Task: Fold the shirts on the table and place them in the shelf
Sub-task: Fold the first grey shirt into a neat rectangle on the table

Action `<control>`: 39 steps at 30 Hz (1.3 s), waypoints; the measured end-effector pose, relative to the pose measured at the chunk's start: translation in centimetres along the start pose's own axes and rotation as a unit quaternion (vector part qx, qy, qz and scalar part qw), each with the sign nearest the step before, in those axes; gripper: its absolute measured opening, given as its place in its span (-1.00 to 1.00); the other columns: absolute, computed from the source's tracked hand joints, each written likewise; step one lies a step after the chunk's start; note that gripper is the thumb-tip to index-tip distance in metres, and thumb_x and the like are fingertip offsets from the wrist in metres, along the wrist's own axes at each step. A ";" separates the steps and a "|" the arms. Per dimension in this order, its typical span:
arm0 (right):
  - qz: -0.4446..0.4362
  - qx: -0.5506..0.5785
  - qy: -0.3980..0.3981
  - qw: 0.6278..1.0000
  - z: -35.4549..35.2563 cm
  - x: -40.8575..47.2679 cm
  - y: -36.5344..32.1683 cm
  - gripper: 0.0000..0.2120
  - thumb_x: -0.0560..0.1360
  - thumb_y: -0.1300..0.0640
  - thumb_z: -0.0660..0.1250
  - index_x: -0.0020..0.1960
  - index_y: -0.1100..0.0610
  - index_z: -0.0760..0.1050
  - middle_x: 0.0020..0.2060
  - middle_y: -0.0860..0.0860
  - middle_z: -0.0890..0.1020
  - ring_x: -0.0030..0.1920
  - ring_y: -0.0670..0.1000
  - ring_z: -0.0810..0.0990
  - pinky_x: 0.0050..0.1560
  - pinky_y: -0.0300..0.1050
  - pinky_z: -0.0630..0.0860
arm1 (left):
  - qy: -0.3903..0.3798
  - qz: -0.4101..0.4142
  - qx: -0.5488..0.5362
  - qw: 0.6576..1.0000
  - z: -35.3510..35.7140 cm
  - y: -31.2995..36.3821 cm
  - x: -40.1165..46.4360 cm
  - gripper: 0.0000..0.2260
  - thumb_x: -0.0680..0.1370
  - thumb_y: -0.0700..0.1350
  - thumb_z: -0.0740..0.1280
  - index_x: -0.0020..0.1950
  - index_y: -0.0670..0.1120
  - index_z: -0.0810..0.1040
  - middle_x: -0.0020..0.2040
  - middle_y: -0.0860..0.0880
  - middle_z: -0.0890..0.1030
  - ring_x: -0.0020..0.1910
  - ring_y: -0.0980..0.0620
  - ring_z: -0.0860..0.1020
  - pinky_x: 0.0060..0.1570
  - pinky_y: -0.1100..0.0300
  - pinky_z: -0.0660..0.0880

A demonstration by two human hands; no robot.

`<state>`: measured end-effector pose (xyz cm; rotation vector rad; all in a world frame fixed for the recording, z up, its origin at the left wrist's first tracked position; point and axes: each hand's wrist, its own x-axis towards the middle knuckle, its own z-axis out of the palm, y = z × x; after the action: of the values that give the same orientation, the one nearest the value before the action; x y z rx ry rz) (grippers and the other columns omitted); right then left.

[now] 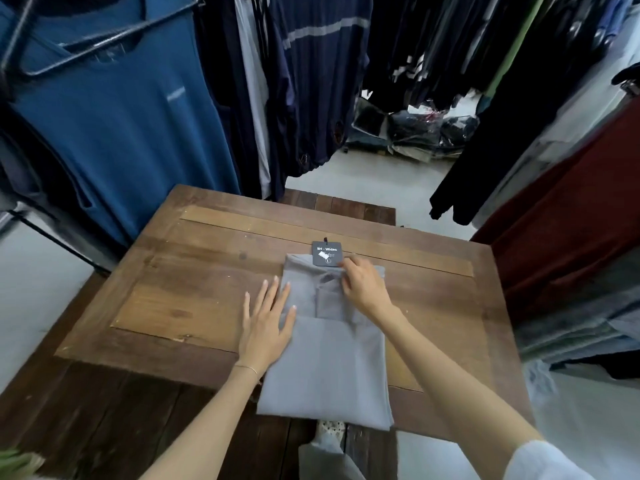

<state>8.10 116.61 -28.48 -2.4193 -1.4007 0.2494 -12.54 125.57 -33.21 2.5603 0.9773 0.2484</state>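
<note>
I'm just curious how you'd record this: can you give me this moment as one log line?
step: folding | grey shirt: on wooden table, partly folded | left hand: flat on shirt | right hand: at collar near tag | shelf: not reached

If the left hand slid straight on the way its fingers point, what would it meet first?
The left hand lies flat on the grey shirt, fingers pointing away and slightly right. Sliding on, it would probably cross the shirt's folded top edge, then bare wooden table. The dark hang tag seems to lie just right of that line.

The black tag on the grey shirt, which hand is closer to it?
Right. The right hand is at the collar, fingertips right beside the black tag. The left hand lies flat lower down on the grey shirt's left edge, farther away.
</note>
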 end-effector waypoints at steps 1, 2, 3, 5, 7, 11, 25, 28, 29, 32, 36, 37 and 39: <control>-0.004 -0.003 -0.017 1.000 -0.1 1.0 0.2 -0.72 0.45 0.32 0.24 0.14 0.33 0.50 0.15 0.28 0.53 0.17 0.32 0.48 0.08 0.18 0.46 | 0.000 -0.001 0.005 1.000 0.0 0.0 0.0 -0.45 0.58 0.22 -0.13 0.55 0.09 0.11 0.56 0.08 0.04 0.54 0.13 -0.10 0.50 0.00 -0.23; -0.008 -0.007 -0.037 0.999 -0.3 1.9 0.4 -0.66 0.47 0.28 0.26 0.24 0.31 0.46 0.27 0.28 0.45 0.31 0.30 0.40 0.18 0.17 0.42 | -0.001 -0.001 0.011 1.000 0.0 0.0 0.0 -0.46 0.59 0.22 -0.13 0.55 0.10 0.10 0.56 0.09 0.04 0.54 0.14 -0.10 0.50 0.01 -0.23; -0.013 -0.015 -0.063 0.998 -0.3 2.7 0.6 -0.57 0.50 0.22 0.28 0.35 0.28 0.38 0.39 0.25 0.34 0.43 0.25 0.27 0.29 0.14 0.36 | 0.000 -0.001 0.016 1.000 0.0 0.0 0.0 -0.47 0.59 0.21 -0.12 0.55 0.10 0.10 0.56 0.09 0.04 0.54 0.14 -0.10 0.49 0.02 -0.23; -0.021 -0.048 -0.129 0.990 -0.3 4.0 1.2 -0.40 0.54 0.07 0.29 0.51 0.16 0.18 0.53 0.15 0.11 0.54 0.14 0.05 0.42 0.07 0.22 | 0.002 -0.004 0.021 1.000 0.1 -0.1 0.1 -0.48 0.60 0.20 -0.10 0.55 0.11 0.10 0.56 0.10 0.05 0.54 0.14 -0.09 0.49 0.03 -0.23; -0.026 -0.070 -0.179 0.981 -0.3 4.9 1.7 -0.34 0.56 -0.06 0.27 0.55 0.08 0.08 0.55 0.08 0.02 0.55 0.07 0.00 0.45 0.05 0.16 | 0.002 -0.007 0.019 1.000 0.2 0.0 0.1 -0.49 0.60 0.20 -0.09 0.55 0.11 0.10 0.56 0.10 0.05 0.54 0.15 -0.09 0.49 0.03 -0.22; -0.067 -0.087 -0.154 0.982 -0.2 5.5 2.6 -0.41 0.56 -0.05 0.27 0.50 0.12 0.20 0.52 0.08 0.18 0.49 0.10 0.22 0.34 0.01 0.29 | 0.002 -0.012 0.018 1.000 0.2 0.0 0.1 -0.49 0.61 0.19 -0.08 0.55 0.11 0.08 0.56 0.11 0.03 0.54 0.16 -0.10 0.50 0.00 -0.17; -0.116 -0.054 0.195 0.972 -3.1 1.5 0.8 -0.81 0.44 0.18 0.20 -0.14 0.13 0.60 -0.29 0.00 0.63 -0.32 0.09 0.58 -0.48 -0.10 0.48 | 0.005 -0.011 0.014 1.000 0.4 -0.2 0.1 -0.50 0.61 0.19 -0.07 0.54 0.12 0.10 0.56 0.11 0.06 0.54 0.17 -0.09 0.50 0.03 -0.18; -0.173 -0.087 0.199 0.961 -1.3 -2.3 0.4 -0.89 0.36 0.25 0.40 -0.15 0.10 0.63 -0.27 -0.03 0.61 -0.31 0.06 0.55 -0.43 -0.12 0.46 | 0.012 -0.008 0.009 1.000 0.3 -0.2 0.2 -0.50 0.61 0.18 -0.05 0.54 0.11 0.14 0.56 0.10 0.09 0.54 0.15 -0.05 0.50 0.01 -0.16; -0.185 -0.093 0.185 0.961 -0.5 -3.4 0.4 -0.87 0.33 0.26 0.44 -0.14 0.10 0.62 -0.26 -0.03 0.60 -0.31 0.05 0.54 -0.43 -0.13 0.45 | 0.014 -0.008 0.010 1.000 0.3 -0.1 0.2 -0.51 0.61 0.18 -0.05 0.53 0.11 0.16 0.55 0.10 0.10 0.54 0.15 -0.04 0.50 0.01 -0.14; -0.183 -0.121 0.138 0.966 1.5 -5.6 0.9 -0.81 0.30 0.25 0.48 -0.12 0.07 0.62 -0.25 -0.05 0.57 -0.32 0.03 0.49 -0.41 -0.17 0.34 | 0.018 -0.007 0.008 1.000 0.4 -0.1 0.2 -0.50 0.60 0.17 -0.04 0.53 0.09 0.18 0.55 0.09 0.13 0.54 0.13 0.00 0.50 0.01 -0.14; -0.162 -0.128 0.101 0.973 3.0 -6.5 1.0 -0.72 0.29 0.25 0.49 -0.02 0.09 0.61 -0.19 -0.02 0.55 -0.27 0.05 0.47 -0.35 -0.17 0.33 | 0.010 -0.007 0.016 1.000 0.5 -0.3 0.2 -0.49 0.60 0.19 -0.06 0.54 0.10 0.14 0.55 0.09 0.10 0.54 0.14 -0.04 0.51 0.00 -0.14; -0.159 -0.126 0.090 0.975 3.2 -6.6 0.9 -0.69 0.28 0.26 0.48 0.01 0.10 0.60 -0.17 0.00 0.55 -0.26 0.06 0.47 -0.33 -0.16 0.35 | 0.012 -0.007 0.016 1.000 0.5 -0.3 0.2 -0.49 0.60 0.19 -0.06 0.54 0.10 0.14 0.55 0.09 0.10 0.54 0.13 -0.03 0.51 -0.01 -0.13; -0.152 -0.128 0.069 0.978 3.2 -6.8 0.8 -0.66 0.28 0.26 0.45 0.05 0.11 0.59 -0.14 0.02 0.55 -0.25 0.08 0.48 -0.31 -0.14 0.40 | 0.013 -0.005 0.009 1.000 0.4 -0.2 0.2 -0.49 0.60 0.19 -0.07 0.54 0.10 0.14 0.55 0.09 0.10 0.54 0.13 -0.03 0.51 -0.02 -0.13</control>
<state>4.37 111.02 -31.86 -2.3142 -1.8007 -0.1809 -12.44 125.73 -33.69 2.5746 1.0053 0.2710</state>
